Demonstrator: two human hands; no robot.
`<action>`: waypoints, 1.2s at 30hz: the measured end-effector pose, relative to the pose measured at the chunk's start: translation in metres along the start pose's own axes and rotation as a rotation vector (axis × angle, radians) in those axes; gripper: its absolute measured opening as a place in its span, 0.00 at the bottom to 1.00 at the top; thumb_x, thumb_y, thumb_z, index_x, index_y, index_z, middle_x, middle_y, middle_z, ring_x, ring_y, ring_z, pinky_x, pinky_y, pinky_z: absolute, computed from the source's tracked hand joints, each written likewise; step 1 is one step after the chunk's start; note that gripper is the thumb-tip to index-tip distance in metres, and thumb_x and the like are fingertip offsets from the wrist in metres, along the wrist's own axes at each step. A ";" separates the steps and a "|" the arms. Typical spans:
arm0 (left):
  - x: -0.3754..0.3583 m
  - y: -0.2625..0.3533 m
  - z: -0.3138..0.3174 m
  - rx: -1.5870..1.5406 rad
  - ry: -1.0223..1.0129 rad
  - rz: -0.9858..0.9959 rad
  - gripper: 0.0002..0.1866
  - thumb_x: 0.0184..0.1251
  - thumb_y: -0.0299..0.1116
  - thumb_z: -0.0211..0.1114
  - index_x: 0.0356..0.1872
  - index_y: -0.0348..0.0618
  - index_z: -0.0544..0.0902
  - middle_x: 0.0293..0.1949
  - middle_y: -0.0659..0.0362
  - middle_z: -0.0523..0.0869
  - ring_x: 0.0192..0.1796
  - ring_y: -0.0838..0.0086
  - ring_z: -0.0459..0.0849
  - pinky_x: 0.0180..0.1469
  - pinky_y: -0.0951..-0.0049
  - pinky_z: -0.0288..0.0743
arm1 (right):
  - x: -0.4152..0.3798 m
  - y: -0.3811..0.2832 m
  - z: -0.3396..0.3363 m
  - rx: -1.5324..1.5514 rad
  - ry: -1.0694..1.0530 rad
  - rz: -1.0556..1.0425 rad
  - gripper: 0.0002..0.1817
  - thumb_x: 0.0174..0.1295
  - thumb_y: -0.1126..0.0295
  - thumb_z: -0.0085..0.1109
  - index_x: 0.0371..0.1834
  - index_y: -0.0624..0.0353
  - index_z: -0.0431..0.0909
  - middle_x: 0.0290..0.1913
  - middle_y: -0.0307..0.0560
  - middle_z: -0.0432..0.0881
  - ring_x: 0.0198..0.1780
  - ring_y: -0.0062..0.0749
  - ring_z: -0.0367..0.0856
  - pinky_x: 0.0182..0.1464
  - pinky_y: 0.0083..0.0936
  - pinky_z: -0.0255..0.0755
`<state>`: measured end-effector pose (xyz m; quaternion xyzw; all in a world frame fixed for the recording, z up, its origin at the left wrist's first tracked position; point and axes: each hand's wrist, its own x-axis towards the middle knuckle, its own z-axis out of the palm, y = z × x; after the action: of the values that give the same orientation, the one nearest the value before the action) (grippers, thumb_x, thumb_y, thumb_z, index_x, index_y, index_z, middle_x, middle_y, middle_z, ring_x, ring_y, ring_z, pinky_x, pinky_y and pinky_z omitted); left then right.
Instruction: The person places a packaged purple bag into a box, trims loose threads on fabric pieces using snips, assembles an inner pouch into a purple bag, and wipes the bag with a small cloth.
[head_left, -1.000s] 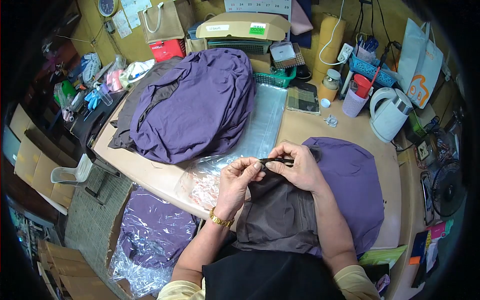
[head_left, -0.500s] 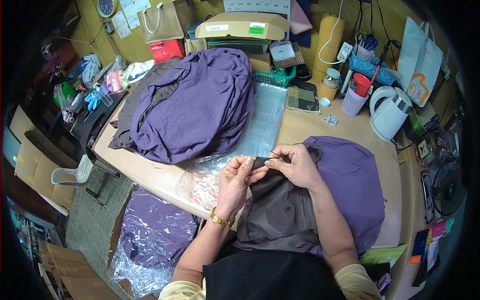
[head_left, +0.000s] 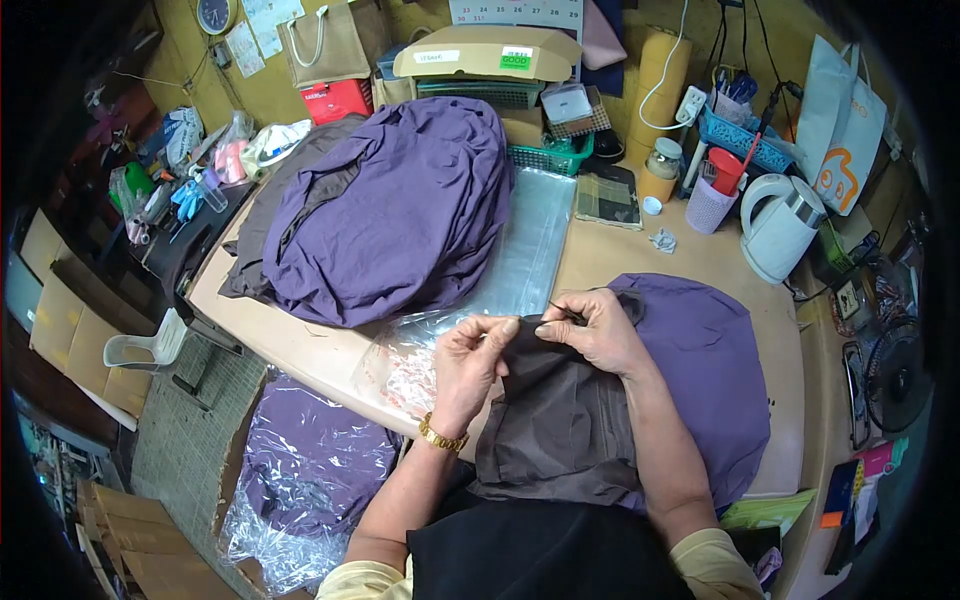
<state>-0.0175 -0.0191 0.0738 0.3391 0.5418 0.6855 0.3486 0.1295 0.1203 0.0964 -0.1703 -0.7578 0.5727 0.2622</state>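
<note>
Dark brown fabric hangs between my hands, its top edge raised above the purple fabric on the table. My left hand, with a gold watch at the wrist, pinches one end of that edge between thumb and fingers. A short way to the right, my right hand grips the same edge. A thin dark tool shows in its curled fingers, too small and covered to name. The lower part of the brown fabric lies over my lap.
A pile of purple and brown fabric sits at the table's back left, by clear plastic sheets. A white kettle and a lilac cup stand back right. Plastic-wrapped purple fabric lies below the table edge.
My fingertips have drawn slightly apart along the brown edge, the left hand shifting a little left and its fingers closing up. The fabric below has barely moved.
</note>
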 end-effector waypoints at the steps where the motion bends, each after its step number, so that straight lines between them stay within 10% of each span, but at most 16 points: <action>1: 0.002 0.000 0.001 -0.070 0.107 0.049 0.08 0.73 0.35 0.68 0.38 0.40 0.87 0.24 0.68 0.83 0.18 0.91 0.70 0.20 0.86 0.59 | 0.000 0.000 -0.001 -0.001 0.008 0.006 0.07 0.59 0.73 0.73 0.30 0.64 0.84 0.24 0.26 0.76 0.28 0.08 0.67 0.31 0.14 0.61; 5: 0.013 0.000 -0.033 -0.169 0.201 0.125 0.22 0.80 0.48 0.58 0.25 0.47 0.79 0.17 0.72 0.70 0.17 0.91 0.59 0.19 0.85 0.54 | -0.001 -0.007 -0.011 0.032 0.066 0.002 0.08 0.60 0.73 0.73 0.29 0.63 0.83 0.24 0.26 0.75 0.28 0.08 0.66 0.30 0.14 0.60; 10: 0.005 0.031 -0.019 0.171 0.074 0.124 0.19 0.74 0.39 0.67 0.61 0.43 0.83 0.38 0.67 0.83 0.24 0.92 0.66 0.23 0.84 0.61 | -0.001 -0.010 -0.009 0.024 0.031 0.036 0.08 0.60 0.72 0.73 0.29 0.63 0.84 0.24 0.25 0.74 0.27 0.07 0.65 0.30 0.14 0.59; 19: 0.015 0.011 -0.013 0.155 -0.108 -0.010 0.13 0.73 0.35 0.69 0.44 0.33 0.84 0.34 0.61 0.86 0.26 0.84 0.80 0.28 0.85 0.73 | 0.000 -0.004 -0.009 0.021 -0.019 0.025 0.08 0.60 0.72 0.74 0.29 0.63 0.83 0.23 0.26 0.75 0.28 0.08 0.66 0.30 0.14 0.60; 25: 0.013 0.007 -0.008 -0.525 -0.228 -0.143 0.12 0.81 0.32 0.55 0.44 0.30 0.79 0.44 0.48 0.87 0.52 0.63 0.89 0.58 0.70 0.86 | -0.005 -0.020 0.010 -0.245 0.231 -0.088 0.12 0.63 0.65 0.72 0.38 0.63 0.83 0.37 0.41 0.83 0.38 0.22 0.80 0.40 0.24 0.73; 27: 0.014 0.006 -0.007 -0.509 -0.185 -0.122 0.12 0.81 0.32 0.56 0.44 0.30 0.79 0.45 0.48 0.87 0.52 0.63 0.89 0.57 0.70 0.86 | -0.009 -0.035 0.015 -0.433 0.372 -0.218 0.14 0.60 0.63 0.72 0.43 0.58 0.83 0.46 0.45 0.82 0.43 0.38 0.84 0.43 0.33 0.76; 36: 0.012 0.002 -0.002 -0.417 -0.130 -0.083 0.11 0.80 0.34 0.58 0.45 0.35 0.81 0.44 0.57 0.86 0.45 0.74 0.87 0.55 0.70 0.84 | -0.019 -0.053 0.030 -0.934 0.420 -0.593 0.14 0.44 0.72 0.76 0.35 0.55 0.85 0.32 0.38 0.78 0.32 0.31 0.79 0.33 0.31 0.63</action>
<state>-0.0261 -0.0104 0.0765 0.2804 0.3783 0.7445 0.4733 0.1291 0.0711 0.1367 -0.1585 -0.8767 0.0344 0.4529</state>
